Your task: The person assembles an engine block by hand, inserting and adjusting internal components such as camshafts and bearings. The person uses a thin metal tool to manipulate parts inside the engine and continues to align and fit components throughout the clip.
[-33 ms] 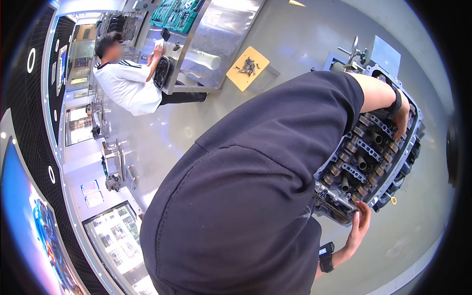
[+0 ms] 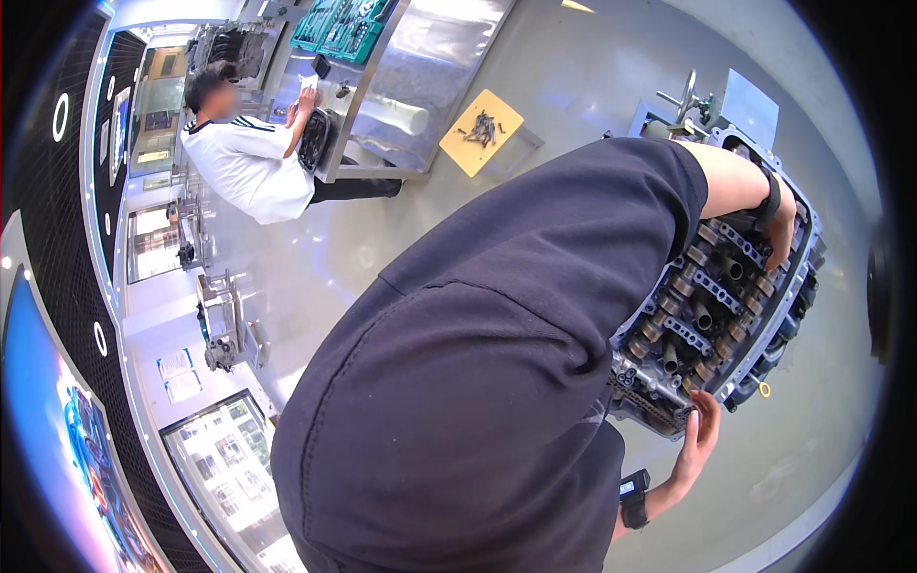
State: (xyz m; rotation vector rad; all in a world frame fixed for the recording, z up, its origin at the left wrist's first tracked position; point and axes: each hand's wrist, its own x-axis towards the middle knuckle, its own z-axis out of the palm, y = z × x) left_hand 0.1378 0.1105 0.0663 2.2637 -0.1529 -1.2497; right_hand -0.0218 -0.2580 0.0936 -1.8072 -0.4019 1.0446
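Note:
An engine (image 2: 693, 315) with its top uncovered stands at the right, two rows of cam lobes showing. My left hand (image 2: 781, 234), with a dark band at the wrist, reaches down from above; its bent fingers close on the far end of the outer camshaft (image 2: 753, 304). At the near end of that same shaft, my right hand (image 2: 702, 430) curls its thumb and fingers around the shaft's end and the engine's corner. Its exact contact is partly hidden. A timing chain (image 2: 650, 409) runs along the engine's near end, close to my right hand. My dark sleeve covers the engine's left side.
A yellow board (image 2: 482, 134) with several bolts sits on a stand left of the engine. Beyond it is a steel workbench (image 2: 411, 86) with a green tool case (image 2: 342, 29), and a person in a white shirt (image 2: 253, 162) works there. A crank handle (image 2: 683, 94) juts out behind the engine.

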